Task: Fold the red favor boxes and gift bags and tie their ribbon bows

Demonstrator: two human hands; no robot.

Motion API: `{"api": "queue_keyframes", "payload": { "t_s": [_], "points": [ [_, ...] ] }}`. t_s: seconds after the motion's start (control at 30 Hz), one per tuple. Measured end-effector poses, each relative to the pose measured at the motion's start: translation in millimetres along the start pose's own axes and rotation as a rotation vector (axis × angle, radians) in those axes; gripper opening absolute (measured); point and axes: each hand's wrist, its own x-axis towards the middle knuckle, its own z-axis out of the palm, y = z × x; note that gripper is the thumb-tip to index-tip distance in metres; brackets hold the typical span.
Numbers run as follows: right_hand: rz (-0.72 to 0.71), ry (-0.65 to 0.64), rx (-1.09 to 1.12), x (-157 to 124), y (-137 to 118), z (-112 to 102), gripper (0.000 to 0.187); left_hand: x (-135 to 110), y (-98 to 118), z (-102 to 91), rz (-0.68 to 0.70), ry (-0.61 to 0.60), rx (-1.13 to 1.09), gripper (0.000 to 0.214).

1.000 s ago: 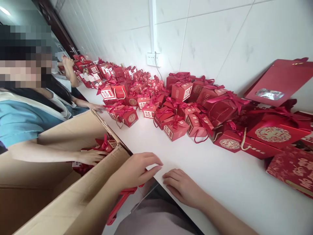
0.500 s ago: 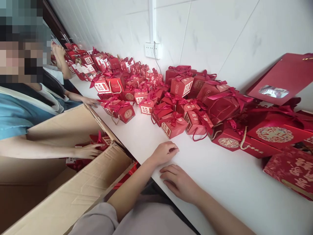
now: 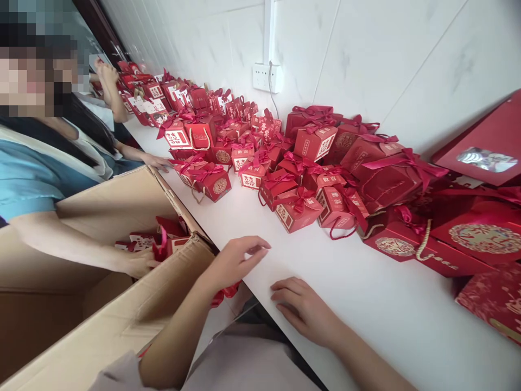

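Observation:
My left hand (image 3: 236,260) hovers at the front edge of the white table (image 3: 366,304), fingers loosely spread and holding nothing. My right hand (image 3: 303,307) lies flat on the table beside it, fingers stretched out and empty. The nearest small red gift box with a ribbon (image 3: 299,209) stands a little beyond my left hand, at the front of a long row of similar boxes (image 3: 228,136) along the wall. To my left is an open cardboard carton (image 3: 163,293) with red boxes (image 3: 163,241) inside.
A co-worker in a blue top reaches a hand (image 3: 138,263) into the carton; another person's hand (image 3: 157,161) rests farther along the table. Larger flat red boxes (image 3: 431,250) and a red bag (image 3: 488,146) fill the right side. A wall socket (image 3: 266,77) sits above the row.
My left hand drew back from the table top to its edge and opened from a loose fist. My right hand stayed put. The co-worker's hand shifted lower in the carton.

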Motion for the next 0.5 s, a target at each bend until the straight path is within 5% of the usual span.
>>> {"api": "queue_keyframes", "payload": {
  "t_s": [0.27,0.4,0.5],
  "points": [
    [0.048,-0.047,0.049,-2,0,-2,0.021,-88,-5,-94.4,-0.241,0.133,0.182,0.032],
    [0.062,-0.051,0.059,-2,-1,-2,0.022,-99,-13,-111.0,-0.236,0.367,0.177,0.033],
    [0.069,-0.042,0.066,0,-2,-1,0.022,-88,-9,-105.2,-0.191,0.403,0.177,0.032]
  ]
}}
